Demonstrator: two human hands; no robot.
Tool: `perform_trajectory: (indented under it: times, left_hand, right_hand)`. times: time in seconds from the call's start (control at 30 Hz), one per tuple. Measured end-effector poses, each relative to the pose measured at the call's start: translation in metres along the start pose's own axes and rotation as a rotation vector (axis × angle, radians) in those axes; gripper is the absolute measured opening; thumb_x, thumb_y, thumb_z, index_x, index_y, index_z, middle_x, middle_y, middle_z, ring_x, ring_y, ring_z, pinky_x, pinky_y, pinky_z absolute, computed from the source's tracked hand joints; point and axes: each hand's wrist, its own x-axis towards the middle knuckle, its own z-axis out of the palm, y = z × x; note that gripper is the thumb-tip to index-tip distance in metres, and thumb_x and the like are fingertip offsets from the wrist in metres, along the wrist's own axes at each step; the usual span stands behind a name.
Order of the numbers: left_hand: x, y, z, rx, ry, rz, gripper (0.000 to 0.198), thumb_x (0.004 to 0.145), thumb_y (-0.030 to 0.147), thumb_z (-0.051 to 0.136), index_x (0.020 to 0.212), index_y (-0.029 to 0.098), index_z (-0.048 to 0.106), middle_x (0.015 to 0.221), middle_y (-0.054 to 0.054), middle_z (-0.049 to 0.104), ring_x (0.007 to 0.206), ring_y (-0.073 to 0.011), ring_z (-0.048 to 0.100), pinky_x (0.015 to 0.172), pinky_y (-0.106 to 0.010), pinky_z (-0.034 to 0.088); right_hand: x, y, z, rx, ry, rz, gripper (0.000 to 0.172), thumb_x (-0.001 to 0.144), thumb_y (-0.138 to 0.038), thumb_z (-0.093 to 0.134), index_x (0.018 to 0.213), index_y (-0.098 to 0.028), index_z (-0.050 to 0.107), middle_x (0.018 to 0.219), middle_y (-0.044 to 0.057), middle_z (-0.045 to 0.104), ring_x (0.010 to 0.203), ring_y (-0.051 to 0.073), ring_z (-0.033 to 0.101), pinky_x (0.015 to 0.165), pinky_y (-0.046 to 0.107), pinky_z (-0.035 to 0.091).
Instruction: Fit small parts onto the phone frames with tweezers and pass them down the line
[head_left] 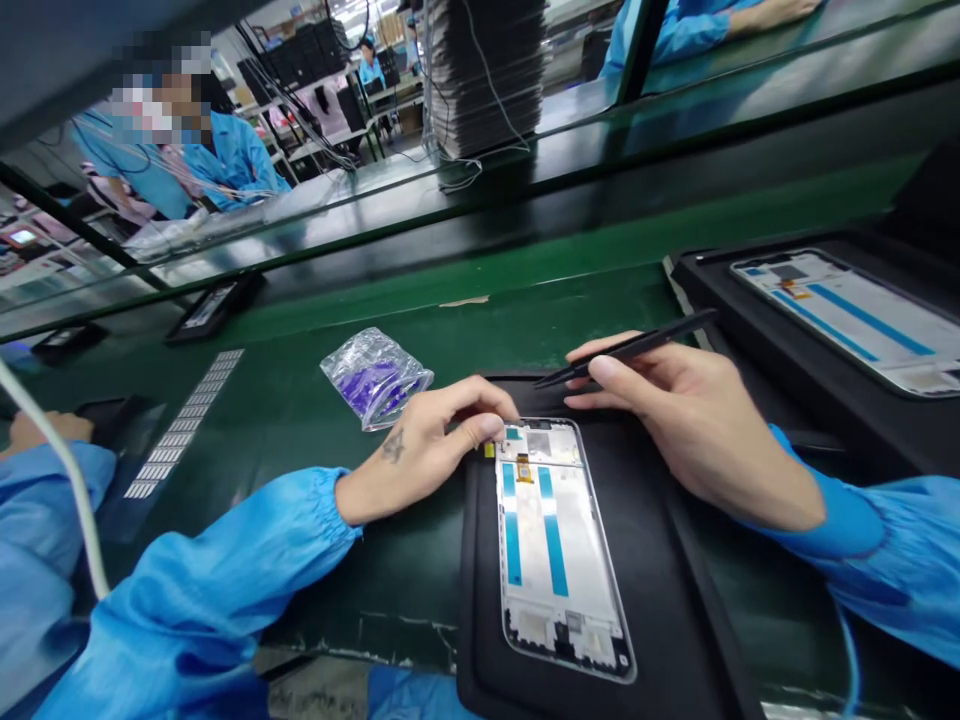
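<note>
A phone mid-frame (pixel 562 540) lies on a black tray (pixel 660 590), silvery inside, with two blue adhesive strips and a small orange flex cable (pixel 524 470) near its top. At its upper left corner is my left hand (pixel 442 440), thumb and fingers drawn together; what is between the fingertips is hidden. A small yellow tab (pixel 490 451) shows just under that thumb. Above the frame's upper right, my right hand (pixel 690 420) grips black tweezers (pixel 637 345), whose tips point left and stay apart from the frame.
Beyond my left hand lies a clear plastic bag (pixel 375 378) of purple pieces. A strip of white labels (pixel 184 425) is further left. Another phone frame (pixel 855 320) rests on a black tray at right. A co-worker's sleeve (pixel 45 540) and a pale cable (pixel 64 455) edge the left side.
</note>
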Motion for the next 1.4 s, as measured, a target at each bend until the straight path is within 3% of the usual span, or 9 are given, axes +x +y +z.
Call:
perform_trajectory:
  times: [0.17,0.3,0.8,1.03,1.2,1.4]
  left_hand:
    - [-0.011,-0.006,0.017,-0.55,0.154,-0.302,0.021,0.091,0.033,0.071,0.092,0.013,0.067,0.078,-0.003,0.07,0.068,-0.0101,0.064,0.067,-0.02,0.05]
    - [-0.013,-0.007,0.024,-0.707,0.145,-0.391,0.018,0.088,0.027,0.076,0.095,0.013,0.069,0.083,-0.004,0.074,0.076,-0.0108,0.07,0.075,-0.02,0.054]
    - [-0.011,-0.012,0.021,-0.727,0.059,-0.384,0.023,0.088,0.028,0.076,0.103,0.012,0.068,0.091,-0.007,0.076,0.08,-0.0112,0.071,0.077,-0.02,0.056]
    - [-0.011,-0.012,0.021,-0.748,0.057,-0.389,0.024,0.088,0.028,0.077,0.103,0.012,0.068,0.093,-0.008,0.076,0.082,-0.0108,0.071,0.079,-0.02,0.055]
    - [-0.011,-0.011,0.021,-0.74,0.064,-0.4,0.026,0.086,0.029,0.077,0.103,0.012,0.068,0.094,-0.009,0.076,0.082,-0.0129,0.071,0.08,-0.023,0.055]
    - [-0.009,-0.013,0.021,-0.675,0.036,-0.382,0.031,0.089,0.035,0.074,0.108,0.012,0.065,0.089,-0.009,0.074,0.081,-0.0145,0.07,0.079,-0.025,0.054]
  right_hand:
    - [-0.022,-0.007,0.01,-0.011,-0.082,0.052,0.029,0.078,-0.049,0.078,0.093,-0.025,0.076,0.088,0.002,0.077,0.071,0.022,0.076,0.072,0.038,0.065]
    - [-0.031,-0.009,0.014,0.031,-0.143,0.096,0.029,0.08,-0.048,0.077,0.096,-0.024,0.075,0.084,0.002,0.079,0.074,0.023,0.077,0.074,0.035,0.065]
    - [-0.021,-0.006,0.007,-0.051,-0.191,0.204,0.035,0.077,-0.051,0.079,0.096,-0.022,0.076,0.086,0.005,0.08,0.08,0.024,0.078,0.076,0.032,0.063]
    - [-0.021,-0.01,0.008,-0.092,-0.196,0.169,0.032,0.078,-0.05,0.078,0.094,-0.022,0.076,0.084,0.002,0.079,0.078,0.02,0.077,0.075,0.028,0.062]
    - [-0.021,-0.016,0.009,-0.165,-0.23,0.09,0.031,0.076,-0.051,0.077,0.089,-0.022,0.076,0.084,0.002,0.078,0.076,0.021,0.075,0.074,0.031,0.062]
    - [-0.021,-0.02,0.006,-0.363,-0.237,-0.12,0.027,0.083,-0.05,0.071,0.085,-0.024,0.079,0.092,0.005,0.078,0.084,0.023,0.073,0.081,0.035,0.06]
